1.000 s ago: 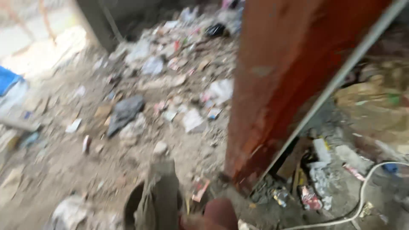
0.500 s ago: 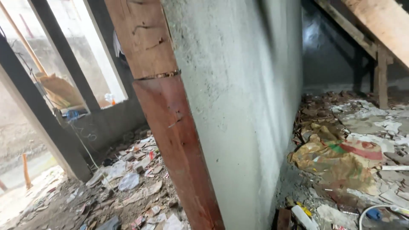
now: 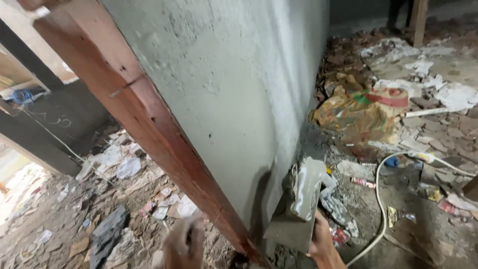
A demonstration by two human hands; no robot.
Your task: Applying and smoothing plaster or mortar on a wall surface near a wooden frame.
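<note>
- Right hand, at five o'clock, now grips a mortar-laden trowel against the plastered wall.
- Left hand, blurred at six o'clock, comes into view by the red timber post; grip unclear.

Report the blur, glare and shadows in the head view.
Head view: left hand is motion-blurred; right hand and its trowel are sharper; the trowel casts a dark shadow on the grey wall; daylight washes out the far-left opening; wide-angle lens bends the red wooden post.

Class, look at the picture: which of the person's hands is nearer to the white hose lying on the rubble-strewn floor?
Right. The right hand, holding a mortar-loaded trowel, is just left of the white hose. The left hand is blurred, beyond the red wooden plank, farther away.
</note>
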